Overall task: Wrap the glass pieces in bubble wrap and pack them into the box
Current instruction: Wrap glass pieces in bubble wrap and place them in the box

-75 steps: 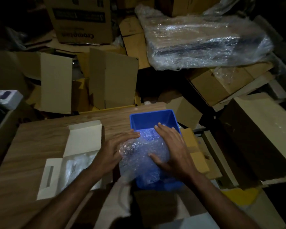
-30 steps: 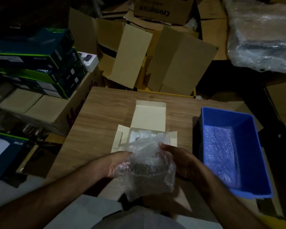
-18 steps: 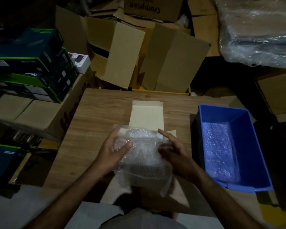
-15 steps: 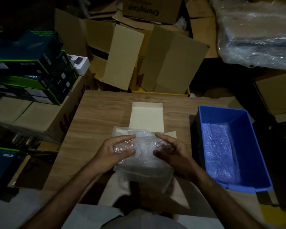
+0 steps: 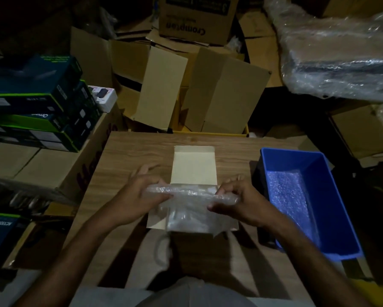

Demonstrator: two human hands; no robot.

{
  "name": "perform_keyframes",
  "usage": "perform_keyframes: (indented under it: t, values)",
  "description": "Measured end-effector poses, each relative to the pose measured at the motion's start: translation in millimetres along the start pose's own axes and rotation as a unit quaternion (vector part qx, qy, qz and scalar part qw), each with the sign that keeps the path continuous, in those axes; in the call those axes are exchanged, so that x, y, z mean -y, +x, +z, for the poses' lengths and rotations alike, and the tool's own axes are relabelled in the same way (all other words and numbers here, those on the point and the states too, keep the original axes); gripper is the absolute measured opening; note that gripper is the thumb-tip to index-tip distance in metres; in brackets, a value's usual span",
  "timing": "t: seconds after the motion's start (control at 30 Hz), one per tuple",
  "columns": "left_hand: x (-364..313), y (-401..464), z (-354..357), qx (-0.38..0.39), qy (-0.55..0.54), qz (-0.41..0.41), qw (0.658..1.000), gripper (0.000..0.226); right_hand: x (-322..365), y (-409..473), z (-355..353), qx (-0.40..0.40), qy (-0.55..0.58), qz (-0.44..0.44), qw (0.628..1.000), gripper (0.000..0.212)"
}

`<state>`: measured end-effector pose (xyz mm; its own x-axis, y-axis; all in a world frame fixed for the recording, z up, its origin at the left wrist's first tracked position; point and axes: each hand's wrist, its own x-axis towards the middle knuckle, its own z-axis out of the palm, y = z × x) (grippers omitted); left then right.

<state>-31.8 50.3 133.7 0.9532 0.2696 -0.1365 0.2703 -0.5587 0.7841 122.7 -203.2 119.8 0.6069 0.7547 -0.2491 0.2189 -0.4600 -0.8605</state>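
I hold a sheet of bubble wrap [image 5: 189, 209] stretched sideways over the small open cream box [image 5: 193, 165] in the middle of the wooden table [image 5: 128, 151]. My left hand [image 5: 139, 193] pinches the sheet's left top corner, and my right hand [image 5: 237, 201] pinches its right top corner. The wrap hangs down from its rolled top edge and covers the box's tray. No glass piece can be made out through the wrap. To the right stands a blue plastic bin [image 5: 319, 173] with more bubble wrap [image 5: 290, 196] lying inside it.
Stacked dark retail boxes [image 5: 37, 103] sit on a big carton at the left. Open cardboard cartons [image 5: 199, 91] stand behind the table. A plastic-wrapped bundle [image 5: 341, 56] lies at the upper right. Loose cardboard covers the floor around the bin.
The crumpled wrap I took from the blue bin has been brought over the cream box. My hands have moved apart and pulled it out flat and wide.
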Motion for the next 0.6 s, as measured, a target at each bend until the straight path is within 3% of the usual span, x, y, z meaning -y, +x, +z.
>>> perform_keyframes:
  t: [0.07,0.1,0.23,0.3,0.37,0.47,0.53,0.6]
  values:
    - [0.1,1.1,-3.8,0.079,-0.213,-0.016,0.974,0.029,4.7,-1.8,-11.8,0.048,0.156,-0.007,0.987,0.021]
    - [1.2,2.6,0.6,0.085,-0.249,-0.019,0.965,0.033,6.0,-1.0,-12.1,0.052,0.224,0.005,0.973,0.021]
    - [-1.3,15.0,27.9,-0.055,-0.265,-0.049,0.961,0.019,1.8,5.4,6.4,-0.032,0.344,0.038,0.937,0.028]
    - [1.7,20.8,33.5,-0.06,-0.321,-0.09,0.941,0.034,-7.1,5.5,14.0,-0.042,0.388,0.05,0.919,0.043]
    - [6.0,22.8,37.0,-0.065,-0.336,-0.122,0.932,0.053,-14.8,3.0,19.3,-0.089,0.377,0.054,0.921,0.061]
    - [5.0,22.1,47.3,-0.107,-0.332,-0.066,0.935,0.061,-19.3,1.4,26.0,-0.167,0.291,0.037,0.941,0.089]
    - [6.4,23.4,52.2,-0.142,-0.316,-0.041,0.937,0.047,-21.3,0.4,27.9,-0.165,0.254,-0.021,0.953,0.1]
    - [7.0,26.7,52.9,-0.164,-0.282,-0.049,0.944,0.029,-24.4,-1.8,25.2,-0.137,0.226,-0.059,0.963,0.091]
